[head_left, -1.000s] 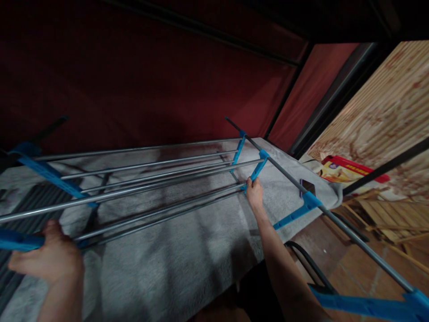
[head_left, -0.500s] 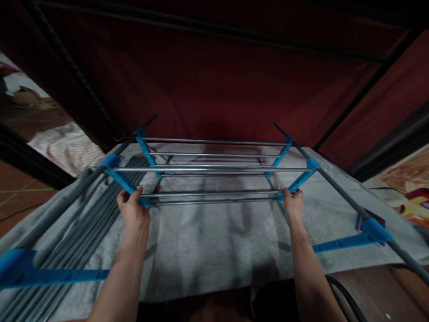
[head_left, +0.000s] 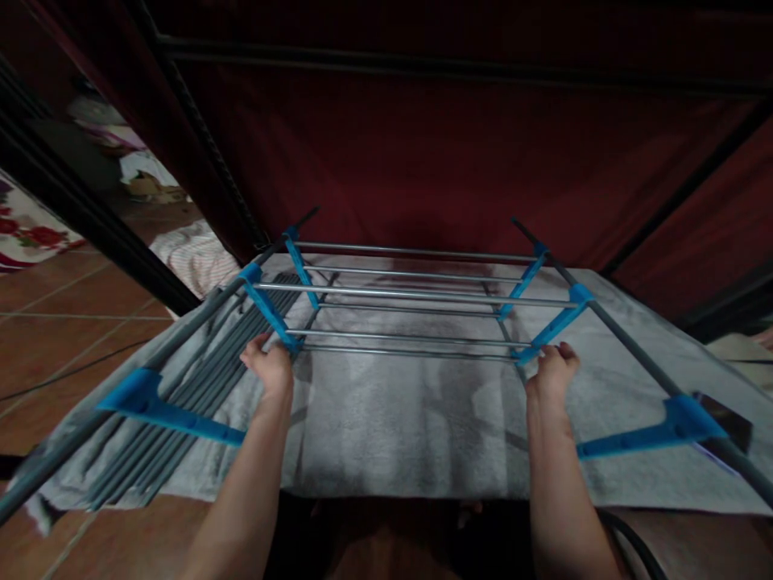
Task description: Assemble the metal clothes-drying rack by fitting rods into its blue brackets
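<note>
A rack frame of grey metal tubes with blue plastic brackets stands on a light grey cloth. Several thin crossbars, among them a silver bar [head_left: 411,294], span between its two sides. My left hand [head_left: 270,369] is beside the lower end of the left middle bracket [head_left: 266,312], its fingers slightly bent and apart. Close under the right middle bracket [head_left: 552,326] is my right hand [head_left: 551,372], fingers loosely parted. Neither hand appears closed around a bracket, though light contact is hard to make out. Nearer me, the front left bracket [head_left: 172,415] and front right bracket [head_left: 655,435] point inward, with no bar between them.
Several loose grey tubes [head_left: 199,395] lie side by side on the cloth [head_left: 398,427] at the left. A dark flat object [head_left: 730,423] rests behind the right side tube. Dark red panels [head_left: 411,161] rise at the back. Striped fabric [head_left: 196,258] lies on the tiled floor.
The view has shifted left, so the rack appears further right. Both hands have loosened from the lower ends of the middle brackets, where they gripped before.
</note>
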A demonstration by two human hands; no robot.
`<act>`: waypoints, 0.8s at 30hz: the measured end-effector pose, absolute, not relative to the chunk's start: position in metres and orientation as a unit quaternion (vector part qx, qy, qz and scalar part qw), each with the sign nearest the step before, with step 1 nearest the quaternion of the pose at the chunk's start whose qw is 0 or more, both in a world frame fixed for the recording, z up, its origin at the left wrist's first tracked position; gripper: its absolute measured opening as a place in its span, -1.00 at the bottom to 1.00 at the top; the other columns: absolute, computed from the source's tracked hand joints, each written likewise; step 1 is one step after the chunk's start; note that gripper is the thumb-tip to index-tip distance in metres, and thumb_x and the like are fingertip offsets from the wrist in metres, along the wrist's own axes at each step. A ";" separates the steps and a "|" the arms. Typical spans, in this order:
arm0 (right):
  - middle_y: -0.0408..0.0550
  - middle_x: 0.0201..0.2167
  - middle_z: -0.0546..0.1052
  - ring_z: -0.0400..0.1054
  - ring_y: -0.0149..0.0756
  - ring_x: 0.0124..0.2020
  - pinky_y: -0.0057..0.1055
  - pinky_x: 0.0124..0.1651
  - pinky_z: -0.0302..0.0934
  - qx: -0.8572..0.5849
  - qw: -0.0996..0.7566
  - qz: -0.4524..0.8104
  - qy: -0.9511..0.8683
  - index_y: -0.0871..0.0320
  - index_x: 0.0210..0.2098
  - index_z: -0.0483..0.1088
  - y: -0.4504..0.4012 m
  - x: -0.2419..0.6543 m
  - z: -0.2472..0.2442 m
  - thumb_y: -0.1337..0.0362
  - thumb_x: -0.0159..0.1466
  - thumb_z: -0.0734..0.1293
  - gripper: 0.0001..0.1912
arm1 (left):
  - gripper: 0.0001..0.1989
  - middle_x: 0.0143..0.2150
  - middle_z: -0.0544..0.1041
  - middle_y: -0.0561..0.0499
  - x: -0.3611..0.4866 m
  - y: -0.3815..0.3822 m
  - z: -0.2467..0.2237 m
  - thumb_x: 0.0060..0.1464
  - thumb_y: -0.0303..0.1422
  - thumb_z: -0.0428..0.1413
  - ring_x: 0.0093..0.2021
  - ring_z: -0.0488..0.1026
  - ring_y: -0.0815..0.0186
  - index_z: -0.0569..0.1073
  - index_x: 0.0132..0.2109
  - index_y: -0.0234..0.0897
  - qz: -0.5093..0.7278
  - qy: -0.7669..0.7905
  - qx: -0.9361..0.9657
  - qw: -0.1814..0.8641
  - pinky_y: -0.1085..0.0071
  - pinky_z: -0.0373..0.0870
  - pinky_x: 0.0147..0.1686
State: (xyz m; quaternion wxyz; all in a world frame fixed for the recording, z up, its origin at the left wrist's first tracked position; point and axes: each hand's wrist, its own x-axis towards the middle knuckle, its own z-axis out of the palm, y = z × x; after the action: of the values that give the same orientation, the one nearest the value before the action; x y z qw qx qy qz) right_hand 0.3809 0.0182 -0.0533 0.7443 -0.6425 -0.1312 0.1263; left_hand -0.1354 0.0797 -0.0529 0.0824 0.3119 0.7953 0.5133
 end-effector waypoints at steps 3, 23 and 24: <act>-0.25 -0.30 0.19 0.27 -0.37 -0.24 -0.43 -0.32 0.21 -0.640 0.750 0.130 -0.108 0.01 -0.25 0.03 0.013 0.383 -0.057 0.18 -0.01 0.24 -0.64 | -0.54 0.18 0.23 -0.34 -0.139 0.069 -0.053 -0.10 -0.40 0.07 0.22 0.18 -0.15 0.38 0.02 -0.36 0.434 0.840 0.321 0.045 -0.07 0.10 0.17; -0.22 -0.27 0.33 0.30 -0.47 -0.36 -0.49 -0.40 0.22 -0.563 0.808 0.146 -0.090 0.06 -0.29 0.17 0.008 0.378 -0.039 0.30 -0.08 0.28 -0.67 | -0.60 -0.01 0.39 -0.57 -0.154 0.074 -0.062 0.07 -0.52 -0.18 0.10 0.28 -0.29 0.47 -0.07 -0.55 0.204 0.888 0.408 -0.049 -0.21 0.13 -0.02; -0.22 -0.28 0.32 0.30 -0.48 -0.38 -0.50 -0.41 0.21 -0.565 0.806 0.149 -0.096 0.06 -0.30 0.17 0.009 0.378 -0.039 0.28 -0.08 0.29 -0.67 | -0.59 -0.01 0.39 -0.57 -0.154 0.075 -0.062 0.07 -0.52 -0.19 0.10 0.28 -0.28 0.47 -0.08 -0.55 0.198 0.889 0.410 -0.047 -0.18 0.15 -0.02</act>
State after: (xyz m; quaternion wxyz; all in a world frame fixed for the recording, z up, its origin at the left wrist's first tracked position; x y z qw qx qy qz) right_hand 0.3779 0.0089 -0.0388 0.8056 -0.5653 -0.0965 0.1487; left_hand -0.1542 0.0749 -0.0621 -0.0473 0.4097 0.8892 0.1981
